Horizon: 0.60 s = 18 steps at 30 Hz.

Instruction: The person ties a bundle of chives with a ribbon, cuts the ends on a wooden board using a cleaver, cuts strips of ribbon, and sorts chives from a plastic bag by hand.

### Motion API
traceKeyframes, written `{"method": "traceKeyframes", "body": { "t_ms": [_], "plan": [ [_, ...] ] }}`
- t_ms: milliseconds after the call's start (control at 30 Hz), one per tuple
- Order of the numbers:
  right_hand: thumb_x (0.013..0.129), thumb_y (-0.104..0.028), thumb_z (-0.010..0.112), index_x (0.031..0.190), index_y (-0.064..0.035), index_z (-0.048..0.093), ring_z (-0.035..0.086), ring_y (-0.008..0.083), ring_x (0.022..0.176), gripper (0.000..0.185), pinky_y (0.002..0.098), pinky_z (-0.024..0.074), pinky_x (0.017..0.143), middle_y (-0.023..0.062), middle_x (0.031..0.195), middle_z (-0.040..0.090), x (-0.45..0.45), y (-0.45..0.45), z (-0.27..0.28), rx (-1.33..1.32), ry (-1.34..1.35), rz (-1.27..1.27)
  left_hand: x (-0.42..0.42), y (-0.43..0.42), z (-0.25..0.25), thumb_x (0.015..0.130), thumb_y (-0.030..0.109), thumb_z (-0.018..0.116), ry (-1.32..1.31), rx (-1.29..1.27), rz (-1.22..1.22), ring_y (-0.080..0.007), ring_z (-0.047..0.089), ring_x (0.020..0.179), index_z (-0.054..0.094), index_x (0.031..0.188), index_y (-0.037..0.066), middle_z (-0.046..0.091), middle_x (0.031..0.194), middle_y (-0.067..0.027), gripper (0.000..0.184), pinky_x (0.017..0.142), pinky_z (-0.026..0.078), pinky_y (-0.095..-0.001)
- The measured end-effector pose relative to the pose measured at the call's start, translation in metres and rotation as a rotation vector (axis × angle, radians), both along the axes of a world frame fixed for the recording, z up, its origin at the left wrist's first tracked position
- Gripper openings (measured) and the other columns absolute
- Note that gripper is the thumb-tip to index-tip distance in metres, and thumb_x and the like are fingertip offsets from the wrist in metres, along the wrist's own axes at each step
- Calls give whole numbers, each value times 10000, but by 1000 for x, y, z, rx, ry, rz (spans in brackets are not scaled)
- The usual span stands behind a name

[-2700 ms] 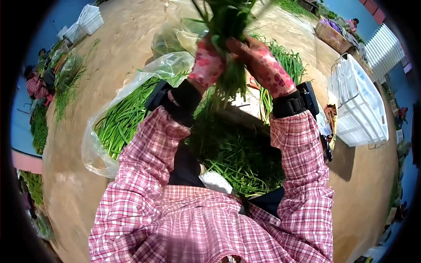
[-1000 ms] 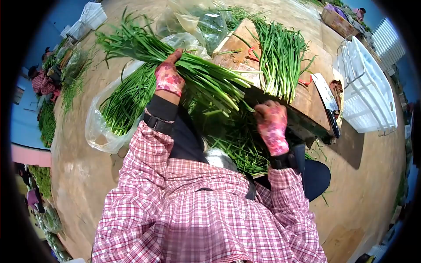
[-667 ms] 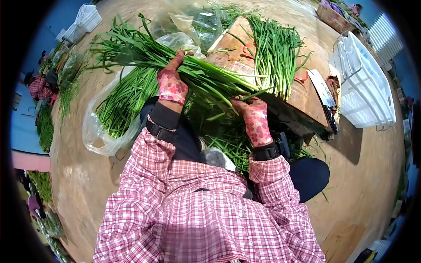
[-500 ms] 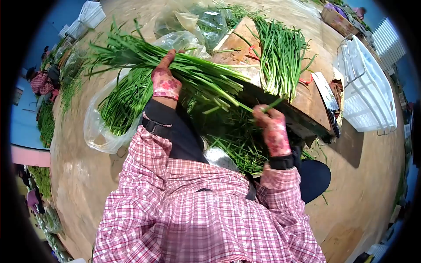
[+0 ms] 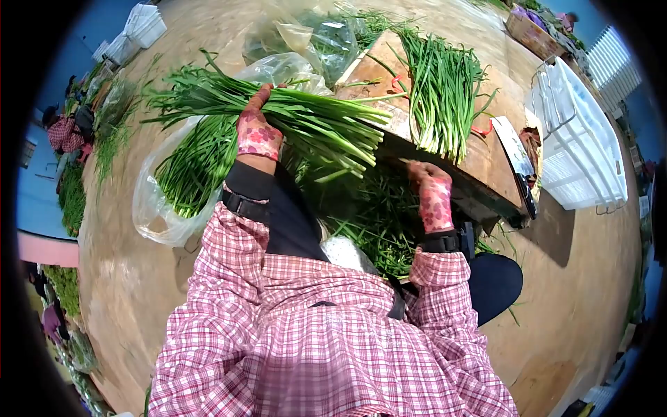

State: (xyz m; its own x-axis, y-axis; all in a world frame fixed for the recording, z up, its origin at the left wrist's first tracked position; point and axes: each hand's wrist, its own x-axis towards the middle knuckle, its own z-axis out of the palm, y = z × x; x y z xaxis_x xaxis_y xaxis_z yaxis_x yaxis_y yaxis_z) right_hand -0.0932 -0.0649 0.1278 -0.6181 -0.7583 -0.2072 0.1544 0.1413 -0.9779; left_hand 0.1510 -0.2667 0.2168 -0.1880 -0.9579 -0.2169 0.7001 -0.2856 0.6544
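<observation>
My left hand (image 5: 258,128), in a pink floral glove with bare fingertips, is closed around a thick bunch of garlic chives (image 5: 326,125). Their leaves fan out to the left and the pale stem ends point right. My right hand (image 5: 432,184) is raised apart from the stem ends, over the dark gap beside the wooden board. Its fingers are drawn together; whatever they hold, if anything, is too small to make out. A second bundle of chives (image 5: 445,90) lies on the wooden board (image 5: 497,163). Loose greens (image 5: 385,236) are heaped low between my knees.
Under my left forearm a clear plastic bag (image 5: 149,208) holds more chives. A knife (image 5: 515,156) lies at the board's right edge, near red ties (image 5: 483,129). White plastic crates (image 5: 580,146) stand to the right. Another person (image 5: 66,132) sits far left.
The green stalk that was between my right fingers is no longer visible there. My right hand has risen slightly, and the bunch in my left hand has shifted a little.
</observation>
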Motion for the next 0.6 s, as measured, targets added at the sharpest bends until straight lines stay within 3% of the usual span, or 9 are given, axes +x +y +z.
{"method": "traceKeyframes", "body": {
  "t_ms": [33,100,167,267,333,433,500,567,600],
  "plan": [
    [884,-193,700,956,-3,700,464,26,606,203,183,332,542,-60,707,586,-7,0,-7,-23,-132,-28,-1,-1,-2,883,141,647,-5,-16,0,-268,653,905,653,1057,12,690,1021,-122,216,850,524,-385],
    [880,-199,704,970,-15,690,500,63,630,204,217,382,564,-43,709,584,26,-12,34,-193,-16,47,-6,5,-3,928,165,600,-27,-38,-13,-282,645,969,630,1086,8,684,1089,-130,224,905,515,-425],
    [835,-142,735,1055,-13,696,477,52,590,258,208,375,524,-42,698,574,38,-18,61,-66,273,215,-17,-7,-22,900,151,637,-35,8,-11,-287,647,954,632,1076,16,685,1082,-141,222,897,515,-428],
    [851,-126,711,932,-19,704,423,37,522,135,206,325,472,-38,660,572,19,-15,32,-161,20,-25,-16,-9,-6,894,149,644,-75,78,66,-296,648,951,625,1054,26,688,1048,-142,203,893,515,-444],
    [867,-128,706,880,-22,705,398,27,490,107,199,302,456,-42,612,555,11,2,31,-146,22,-208,-11,-3,8,873,140,662,28,72,49,-266,651,860,661,1053,13,681,1029,-127,220,825,523,-364],
    [816,-154,756,986,-87,703,508,107,592,190,254,409,529,-31,740,602,62,9,56,-363,521,47,-15,-2,7,837,132,704,-43,-1,89,-262,641,776,652,1021,9,675,951,-116,227,763,519,-356],
    [740,-143,774,977,-185,692,611,282,719,254,358,499,625,62,848,614,74,0,73,-160,1265,170,-23,-12,-5,811,120,733,-93,-23,96,-250,633,728,651,977,13,670,906,-100,214,716,522,-360],
    [749,-123,759,913,-154,678,618,288,722,186,359,498,623,54,821,617,61,-5,45,-348,1258,22,-29,-23,-11,790,109,756,-55,55,100,-241,630,690,648,937,18,670,877,-89,203,681,528,-365],
    [758,-113,751,860,-129,665,614,302,706,134,368,497,613,71,793,613,52,4,45,-305,1026,21,-27,-23,-6,810,98,733,-87,4,101,-241,641,732,647,954,9,675,909,-101,190,705,532,-353]
  ]
}}
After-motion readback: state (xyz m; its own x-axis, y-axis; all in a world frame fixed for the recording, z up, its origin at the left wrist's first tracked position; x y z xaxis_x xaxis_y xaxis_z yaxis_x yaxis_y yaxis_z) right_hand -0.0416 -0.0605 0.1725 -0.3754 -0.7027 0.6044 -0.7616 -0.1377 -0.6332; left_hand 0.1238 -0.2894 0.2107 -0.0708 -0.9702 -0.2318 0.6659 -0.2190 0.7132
